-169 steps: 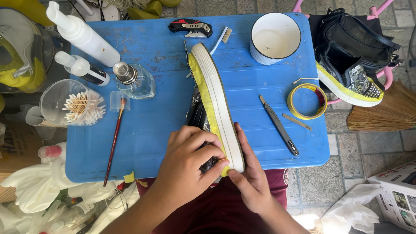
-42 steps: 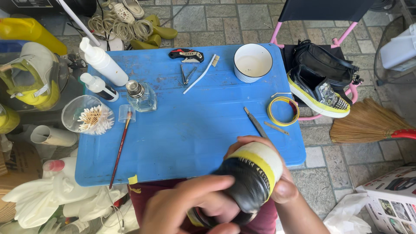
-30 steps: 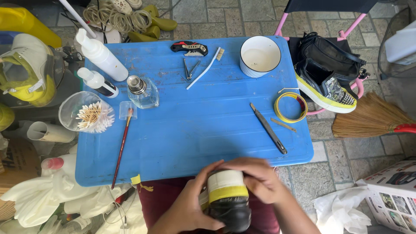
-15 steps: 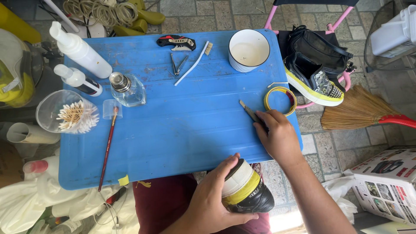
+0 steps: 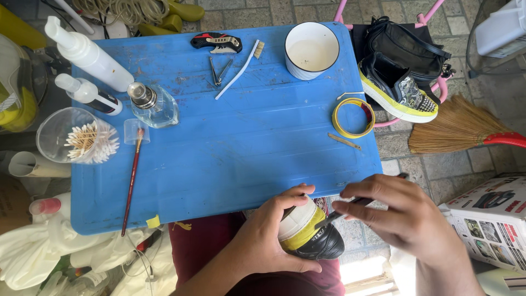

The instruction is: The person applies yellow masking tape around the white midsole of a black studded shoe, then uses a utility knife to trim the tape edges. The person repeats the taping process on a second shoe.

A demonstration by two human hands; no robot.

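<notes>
My left hand [image 5: 267, 240] grips a black shoe with a yellow and white sole [image 5: 308, 235], held below the near edge of the blue table [image 5: 230, 142], over my lap. My right hand [image 5: 402, 216] pinches a thin dark tool [image 5: 350, 205] and rests its tip against the shoe's sole edge. The rest of the shoe is hidden under my left hand.
On the table lie a yellow tape roll [image 5: 353, 118], a white mug [image 5: 311, 50], a toothbrush [image 5: 238, 70], tweezers [image 5: 219, 70], a folding knife [image 5: 216, 41], a glass bottle [image 5: 153, 104], spray bottles [image 5: 87, 55], a paintbrush [image 5: 131, 181] and a cup of cotton swabs [image 5: 82, 142]. The matching shoe [image 5: 397, 90] and a black bag [image 5: 405, 46] sit on a pink stool; a broom [image 5: 466, 131] lies at right.
My right hand picked the thin tool off the table and brought it to the shoe. The shoel stays in my left hand below the table edge.
</notes>
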